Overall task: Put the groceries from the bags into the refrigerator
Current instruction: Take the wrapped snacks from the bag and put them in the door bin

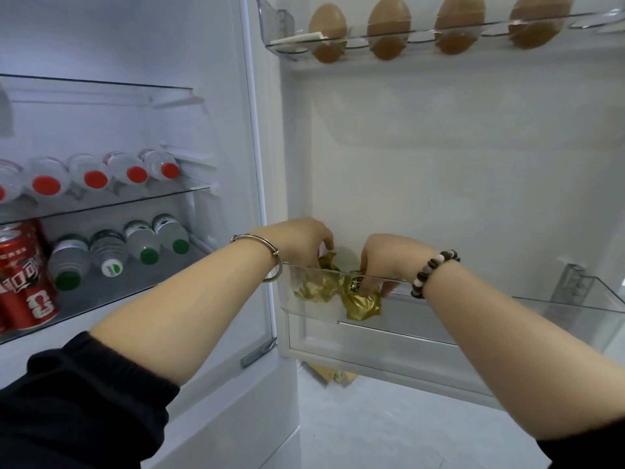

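Note:
A crumpled gold foil packet (358, 301) with a dark label lies at the left end of the clear lower door bin (507, 319) of the open refrigerator. My left hand (301, 238) pinches the packet's upper left corner above the bin rim. My right hand (385, 262) reaches down into the bin, its fingers closed on the packet's middle. Part of the packet is hidden behind my fingers.
Several brown eggs (328, 25) sit in the top door rack. Inside, red-capped bottles (94, 174) lie on the middle glass shelf; green-capped bottles (108, 252) and red cans (23, 275) sit below. A brown bag (333, 374) shows on the floor under the door.

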Tool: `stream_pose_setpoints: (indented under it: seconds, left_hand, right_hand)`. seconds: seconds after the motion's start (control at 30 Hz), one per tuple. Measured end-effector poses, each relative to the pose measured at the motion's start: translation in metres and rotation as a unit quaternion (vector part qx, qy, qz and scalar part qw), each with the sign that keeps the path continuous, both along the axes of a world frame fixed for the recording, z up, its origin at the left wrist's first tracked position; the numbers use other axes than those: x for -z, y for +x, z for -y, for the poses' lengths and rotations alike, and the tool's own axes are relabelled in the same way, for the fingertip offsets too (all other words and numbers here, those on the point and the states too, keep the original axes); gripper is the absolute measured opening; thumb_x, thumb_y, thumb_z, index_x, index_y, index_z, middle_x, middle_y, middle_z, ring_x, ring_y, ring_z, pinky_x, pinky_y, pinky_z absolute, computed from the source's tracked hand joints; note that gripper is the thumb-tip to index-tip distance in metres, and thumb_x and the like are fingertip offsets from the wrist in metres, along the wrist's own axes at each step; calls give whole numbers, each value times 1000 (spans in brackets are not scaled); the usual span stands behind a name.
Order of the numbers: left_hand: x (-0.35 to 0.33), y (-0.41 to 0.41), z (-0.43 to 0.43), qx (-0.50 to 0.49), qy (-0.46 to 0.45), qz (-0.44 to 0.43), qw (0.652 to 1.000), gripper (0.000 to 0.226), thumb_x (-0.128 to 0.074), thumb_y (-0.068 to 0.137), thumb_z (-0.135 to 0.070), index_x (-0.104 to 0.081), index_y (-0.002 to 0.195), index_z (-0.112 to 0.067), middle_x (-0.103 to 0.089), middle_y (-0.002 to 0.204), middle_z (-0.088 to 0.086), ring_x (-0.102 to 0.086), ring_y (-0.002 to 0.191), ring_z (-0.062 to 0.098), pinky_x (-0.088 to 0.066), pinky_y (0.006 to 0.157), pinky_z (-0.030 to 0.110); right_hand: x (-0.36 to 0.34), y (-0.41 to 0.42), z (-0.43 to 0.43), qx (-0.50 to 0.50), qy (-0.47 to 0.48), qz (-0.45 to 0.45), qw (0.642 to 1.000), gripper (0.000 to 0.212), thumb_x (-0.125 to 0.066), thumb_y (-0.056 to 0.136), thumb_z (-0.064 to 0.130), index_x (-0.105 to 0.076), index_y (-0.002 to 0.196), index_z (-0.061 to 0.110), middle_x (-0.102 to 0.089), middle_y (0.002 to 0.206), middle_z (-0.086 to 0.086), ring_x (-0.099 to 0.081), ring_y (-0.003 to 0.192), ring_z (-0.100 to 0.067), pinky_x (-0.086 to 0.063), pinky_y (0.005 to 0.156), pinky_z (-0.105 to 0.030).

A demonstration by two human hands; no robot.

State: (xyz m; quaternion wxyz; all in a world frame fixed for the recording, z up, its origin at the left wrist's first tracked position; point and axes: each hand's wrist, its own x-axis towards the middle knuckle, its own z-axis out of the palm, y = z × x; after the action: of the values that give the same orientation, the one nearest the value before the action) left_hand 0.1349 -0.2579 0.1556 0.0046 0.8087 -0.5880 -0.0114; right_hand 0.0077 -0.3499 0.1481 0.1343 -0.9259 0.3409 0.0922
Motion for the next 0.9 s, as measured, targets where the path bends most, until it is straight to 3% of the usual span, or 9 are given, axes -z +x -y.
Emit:
stream_pose_setpoints:
  seconds: [0.07,0.2,0.3,0.43,0.7,0.9]
  left_hand:
    - [0,2,-2,-4,-2,-6,1000,54,-78,74,-35,-60,122,-20,-58,103,-6,-52,87,11,-46,76,23]
    - [0,0,-2,-10,20,11,1000,57,-80,72,-37,-60,122,-17,-63,112,0,-59,96,17,-45,74,22]
    - [0,-2,-1,-16,19,22,999,58,-79,73,-37,-59,123,-16,-62,115,1,-59,101,19,-41,71,21]
    - [2,-2,-3,-20,-8,14,1000,55,-78,75,-32,-59,123,-15,-62,114,3,-60,99,19,-40,69,21]
    - [2,-5,-10,1,-98,66,993,38,-61,87,-32,-58,121,-16,-61,114,2,-54,106,20,-39,78,24]
    - [6,-40,1,67,-186,158,967,31,-45,93,-35,-59,114,-16,-64,105,3,-59,95,25,-48,74,33]
  right_hand:
    - [3,11,-2,-3,-8,27,1000,30,-69,82,21,-67,103,0,-70,92,-9,-69,91,-27,-56,82,-37]
    - [5,23,-9,-4,-39,6,999,30,-52,93,18,-64,109,-5,-67,110,-16,-66,101,-31,-51,86,-35]
    - [4,23,-13,-19,-50,19,998,27,-50,94,14,-63,109,-4,-66,111,-16,-65,101,-30,-48,80,-32]
    - [4,21,-12,-29,-56,17,998,28,-51,94,17,-63,110,-4,-65,109,-17,-64,102,-30,-50,87,-35]
    - [-6,0,-12,-5,-82,87,993,37,-58,90,29,-60,114,0,-68,103,-13,-67,91,-28,-56,82,-38]
    - [-12,-59,-7,73,-219,153,961,36,-52,91,33,-55,123,16,-58,121,-5,-55,107,-26,-46,81,-33]
